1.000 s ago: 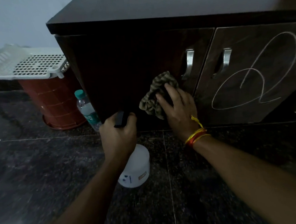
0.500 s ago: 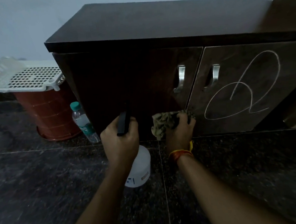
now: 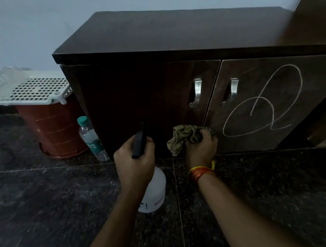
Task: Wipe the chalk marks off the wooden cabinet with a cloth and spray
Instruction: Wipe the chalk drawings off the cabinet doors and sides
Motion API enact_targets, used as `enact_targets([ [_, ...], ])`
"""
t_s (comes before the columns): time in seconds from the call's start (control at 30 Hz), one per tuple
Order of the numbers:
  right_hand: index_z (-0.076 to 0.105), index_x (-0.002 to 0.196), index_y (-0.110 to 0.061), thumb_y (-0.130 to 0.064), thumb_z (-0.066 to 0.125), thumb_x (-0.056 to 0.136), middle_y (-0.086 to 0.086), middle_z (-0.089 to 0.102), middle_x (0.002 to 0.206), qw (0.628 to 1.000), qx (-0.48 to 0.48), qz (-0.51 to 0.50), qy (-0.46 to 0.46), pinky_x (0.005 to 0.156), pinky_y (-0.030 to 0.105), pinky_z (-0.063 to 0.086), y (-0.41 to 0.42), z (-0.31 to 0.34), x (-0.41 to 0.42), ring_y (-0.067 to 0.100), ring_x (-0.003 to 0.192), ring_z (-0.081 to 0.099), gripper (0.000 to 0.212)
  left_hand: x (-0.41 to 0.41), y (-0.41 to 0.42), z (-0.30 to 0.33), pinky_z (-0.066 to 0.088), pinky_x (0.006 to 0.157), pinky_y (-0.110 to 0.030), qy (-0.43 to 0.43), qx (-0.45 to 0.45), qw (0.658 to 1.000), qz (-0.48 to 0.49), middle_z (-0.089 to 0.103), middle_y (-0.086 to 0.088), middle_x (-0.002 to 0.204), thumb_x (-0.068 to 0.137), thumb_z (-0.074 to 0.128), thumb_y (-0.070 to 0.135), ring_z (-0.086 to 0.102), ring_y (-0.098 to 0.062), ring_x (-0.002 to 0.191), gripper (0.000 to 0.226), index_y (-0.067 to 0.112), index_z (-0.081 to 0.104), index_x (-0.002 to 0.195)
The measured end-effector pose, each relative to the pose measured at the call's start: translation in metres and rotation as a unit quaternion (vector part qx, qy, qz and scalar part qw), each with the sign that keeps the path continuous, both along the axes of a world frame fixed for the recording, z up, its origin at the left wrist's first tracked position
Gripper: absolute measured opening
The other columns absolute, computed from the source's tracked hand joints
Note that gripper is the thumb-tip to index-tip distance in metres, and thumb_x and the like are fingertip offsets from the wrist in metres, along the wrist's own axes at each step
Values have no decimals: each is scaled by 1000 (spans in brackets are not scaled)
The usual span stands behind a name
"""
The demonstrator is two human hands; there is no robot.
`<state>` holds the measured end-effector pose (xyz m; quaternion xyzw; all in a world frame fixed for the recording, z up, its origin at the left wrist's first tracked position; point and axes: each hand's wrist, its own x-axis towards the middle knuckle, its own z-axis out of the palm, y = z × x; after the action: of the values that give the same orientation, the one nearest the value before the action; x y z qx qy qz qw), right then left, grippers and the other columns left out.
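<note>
Nearest the viewer, two bare forearms reach forward over a dark stone floor [image 3: 49,218]. The left hand [image 3: 135,164] is wrapped around the neck of a white spray bottle [image 3: 155,193], whose black nozzle [image 3: 139,144] is pointed at the left door [image 3: 137,98] of the wooden cabinet [image 3: 171,30]. Just beside it, the right hand [image 3: 200,147] (a red and yellow thread is tied at the wrist) is closed in a fist around a bunched olive cloth [image 3: 184,136], held low at the bottom edge of the cabinet front, close to the seam between the two doors. No chalk can be made out on the dark left door. A looping white chalk mark [image 3: 272,104] is drawn on the right door [image 3: 265,135], up and to the right of the cloth. The cloth hand is judged much the nearer one to the mark.
</note>
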<state>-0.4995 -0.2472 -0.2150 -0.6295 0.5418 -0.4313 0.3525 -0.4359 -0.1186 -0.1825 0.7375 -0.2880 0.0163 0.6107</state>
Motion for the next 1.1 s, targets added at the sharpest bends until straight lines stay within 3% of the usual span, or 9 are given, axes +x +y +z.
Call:
enact_targets([
  [0.17,67,102,-5,0,68,68,19,56,113,995,-14,-43,-94,96,34,45,-6,45,12,32,102,58,35,1,-6,10,21,40,-18,-13,-7,1000,1,35,-2,45,92,57,23,34,-28,43,43,25,37,54],
  [0.37,65,110,-2,4,68,71,17,54,120,994,-73,-16,-82,92,13,38,2,49,4,26,111,55,39,-5,-15,18,22,41,-22,-15,-33,999,-6,37,-12,46,92,56,25,36,-32,45,42,14,40,55],
  [0.47,63,114,-2,6,64,73,18,55,122,994,-78,-12,-80,92,13,36,2,50,1,27,114,54,42,-7,-14,18,24,41,-24,-19,-30,999,-7,38,-15,47,92,56,26,37,-31,45,42,15,39,56],
  [0.57,58,122,-7,12,57,75,11,56,126,988,-102,-13,-118,93,0,32,7,62,-2,20,119,52,50,-7,-13,22,33,42,-43,-9,-38,999,-6,43,-23,51,90,55,30,43,-41,46,41,5,44,59],
  [0.67,55,125,-5,15,52,76,11,54,129,975,-187,6,-118,100,4,31,7,85,-7,19,124,49,53,-6,-13,27,35,41,-48,-11,-47,999,-4,45,-25,52,90,55,29,45,-43,46,39,4,46,61],
  [0.77,56,122,-4,11,55,75,14,51,128,957,-272,41,-87,98,-2,28,-6,111,-5,19,120,49,50,-7,-15,30,38,42,-50,-8,-50,999,3,46,-26,53,91,56,29,46,-43,47,38,4,48,63],
  [0.87,59,113,-7,8,63,70,13,49,122,960,-273,56,-36,87,-8,26,-8,115,-2,20,109,51,45,-9,-15,30,38,43,-51,3,-55,998,2,47,-28,55,91,56,28,47,-44,47,38,-1,50,67],
  [1.0,53,111,-10,6,67,72,11,52,120,968,-243,65,11,83,7,35,0,89,-5,23,109,55,45,-10,-12,32,36,41,-51,13,-55,998,-1,45,-27,53,90,56,29,46,-44,46,39,1,48,65],
  [1.1,53,112,-8,4,65,74,10,56,114,974,-220,59,-3,80,7,33,0,83,-7,21,105,56,41,-9,-12,32,37,41,-51,18,-54,998,2,44,-27,53,89,56,31,45,-45,46,39,2,48,65],
])
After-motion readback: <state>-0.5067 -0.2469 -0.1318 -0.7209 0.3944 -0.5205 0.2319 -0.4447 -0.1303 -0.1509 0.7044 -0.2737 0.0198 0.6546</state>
